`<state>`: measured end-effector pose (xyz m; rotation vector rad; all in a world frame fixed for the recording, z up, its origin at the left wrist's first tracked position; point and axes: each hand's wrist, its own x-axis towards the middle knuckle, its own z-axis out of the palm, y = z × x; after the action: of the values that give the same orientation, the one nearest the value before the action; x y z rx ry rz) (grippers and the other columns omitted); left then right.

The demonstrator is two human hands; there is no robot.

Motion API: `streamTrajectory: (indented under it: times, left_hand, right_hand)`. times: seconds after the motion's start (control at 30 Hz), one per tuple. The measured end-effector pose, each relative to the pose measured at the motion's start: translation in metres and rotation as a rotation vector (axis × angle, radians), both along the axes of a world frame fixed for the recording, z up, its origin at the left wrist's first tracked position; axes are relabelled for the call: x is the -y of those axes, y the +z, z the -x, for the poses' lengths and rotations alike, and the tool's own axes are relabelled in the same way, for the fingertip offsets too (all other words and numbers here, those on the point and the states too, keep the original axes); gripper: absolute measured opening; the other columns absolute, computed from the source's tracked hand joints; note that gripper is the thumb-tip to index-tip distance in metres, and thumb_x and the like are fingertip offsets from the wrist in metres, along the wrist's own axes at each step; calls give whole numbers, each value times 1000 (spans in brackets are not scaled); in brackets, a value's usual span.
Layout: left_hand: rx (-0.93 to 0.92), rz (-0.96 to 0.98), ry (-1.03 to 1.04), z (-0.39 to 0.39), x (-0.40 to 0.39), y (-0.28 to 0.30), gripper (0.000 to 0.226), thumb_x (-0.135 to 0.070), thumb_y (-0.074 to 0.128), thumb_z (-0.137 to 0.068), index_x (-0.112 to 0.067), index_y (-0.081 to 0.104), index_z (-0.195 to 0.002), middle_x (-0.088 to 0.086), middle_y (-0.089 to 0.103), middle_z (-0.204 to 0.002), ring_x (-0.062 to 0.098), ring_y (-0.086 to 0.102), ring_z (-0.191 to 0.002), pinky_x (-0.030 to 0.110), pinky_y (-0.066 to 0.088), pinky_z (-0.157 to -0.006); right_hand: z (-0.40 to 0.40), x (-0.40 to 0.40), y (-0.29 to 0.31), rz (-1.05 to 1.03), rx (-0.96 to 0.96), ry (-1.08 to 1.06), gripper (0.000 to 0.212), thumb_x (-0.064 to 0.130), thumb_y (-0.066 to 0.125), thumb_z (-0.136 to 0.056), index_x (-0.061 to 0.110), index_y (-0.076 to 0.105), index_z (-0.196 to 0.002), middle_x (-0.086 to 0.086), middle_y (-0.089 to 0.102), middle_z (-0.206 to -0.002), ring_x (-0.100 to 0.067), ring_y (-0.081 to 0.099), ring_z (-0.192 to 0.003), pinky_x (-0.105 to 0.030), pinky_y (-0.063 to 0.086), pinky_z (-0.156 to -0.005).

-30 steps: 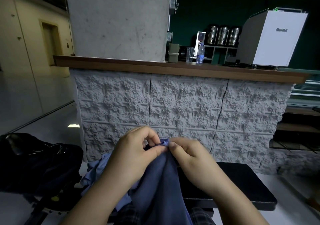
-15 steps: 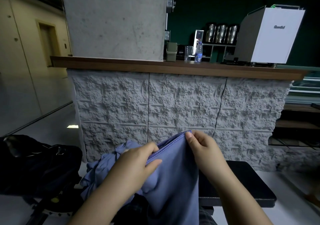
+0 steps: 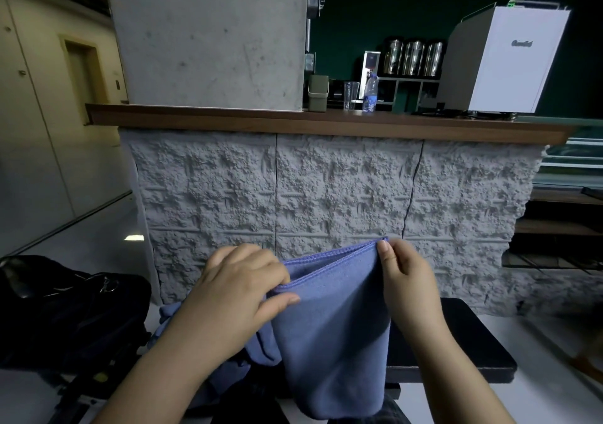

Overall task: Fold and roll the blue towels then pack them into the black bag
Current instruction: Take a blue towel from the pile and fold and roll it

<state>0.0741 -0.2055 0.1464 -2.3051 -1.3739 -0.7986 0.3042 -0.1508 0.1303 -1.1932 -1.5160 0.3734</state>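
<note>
Both hands (image 3: 241, 293) pinch blue towel (image 3: 332, 325); black bag (image 3: 71, 312) left.

Bag (image 3: 75, 309) sits left on the floor, towel pile (image 3: 261, 348) right beside it. Tabletop (image 3: 456, 342) is right, counter (image 3: 326, 123) behind everything.

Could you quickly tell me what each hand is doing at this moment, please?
Left hand: closed, pinching the top hem of the blue towel.
Right hand: closed, pinching the towel's other top corner.
</note>
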Motion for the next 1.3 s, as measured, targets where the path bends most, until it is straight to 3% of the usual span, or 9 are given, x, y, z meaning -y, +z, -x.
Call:
streamTrajectory:
  times: [0.23, 0.33, 0.47, 0.57, 0.67, 0.8, 0.9, 1.03, 1.3]
  left_hand:
    - [285, 87, -143, -5, -14, -1, 13, -22, 63, -78, -14, 67, -88, -14, 48, -83, -9, 44, -75, 3, 33, -72]
    - [316, 144, -100, -8, -18, -11, 17, -8, 69, -80, -16, 59, -91, -15, 42, -90, -1, 46, -81, 9, 35, -77]
    - [449, 292, 12, -8, -30, -22, 48, -9, 68, -81, -31, 50, -120, -22, 39, -99, 0, 47, -87, 23, 40, -81]
    - [492, 329, 45, -9, -45, -30, 30, -9, 72, -77, -33, 64, -93, -15, 55, -85, 0, 53, -79, 14, 38, -73]
    - [576, 331, 73, -8, -57, -42, 32, -12, 79, -71, -39, 62, -65, -8, 51, -72, 3, 52, -70, 13, 35, -63]
    - [700, 372, 87, -15, -73, -67, 43, -10, 77, -73, -48, 60, -64, 1, 53, -59, 5, 49, -58, 13, 35, -55]
    - [849, 475, 108, -19, -84, -91, 31, -14, 70, -80, -41, 66, -65, -6, 61, -54, -4, 47, -49, 17, 38, -53]
    - [1078, 622, 122, -25, -100, -121, 28, -8, 63, -86, -34, 67, -76, 3, 58, -48, 8, 42, -37, 17, 36, -41]
    - [1375, 922, 105, -27, -166, -166, 13, -13, 47, -95, -22, 57, -90, 3, 71, -65, 17, 67, -54, 20, 48, -45]
  right_hand:
    - [-8, -16, -3, 87, 118, -36, 39, 23, 48, -98, 16, 39, -61, -1, 40, -63, -19, 38, -66, -29, 26, -55]
    - [-11, -15, -7, 129, 118, -32, 40, 26, 49, -97, 9, 43, -62, 0, 38, -56, -13, 34, -55, -27, 24, -50]
    - [-18, -18, -17, 220, 88, 18, 39, 32, 52, -96, 0, 52, -72, -1, 41, -53, -14, 38, -52, -29, 28, -52]
    - [-23, -22, -29, 302, -22, 75, 37, 29, 53, -95, -2, 52, -75, -4, 45, -46, -15, 44, -41, -24, 36, -47]
    - [-24, -26, -37, 383, -168, 130, 33, 21, 49, -98, 6, 53, -69, -2, 48, -41, -14, 45, -34, -20, 37, -38]
    - [-23, -38, -55, 423, -237, 144, 29, 20, 45, -99, 8, 55, -74, -2, 54, -43, -13, 47, -34, -17, 38, -37]
    - [-24, -50, -72, 419, -234, 136, 28, 20, 48, -98, 3, 58, -78, -4, 54, -43, -13, 46, -36, -17, 37, -39]
    - [-22, -68, -99, 461, -293, 137, 26, 19, 50, -97, 6, 61, -78, -4, 54, -46, -13, 47, -41, -22, 39, -43]
    - [-12, -121, -146, 504, -432, 79, 19, 19, 53, -95, 15, 67, -83, -13, 70, -69, -12, 65, -62, -21, 52, -57]
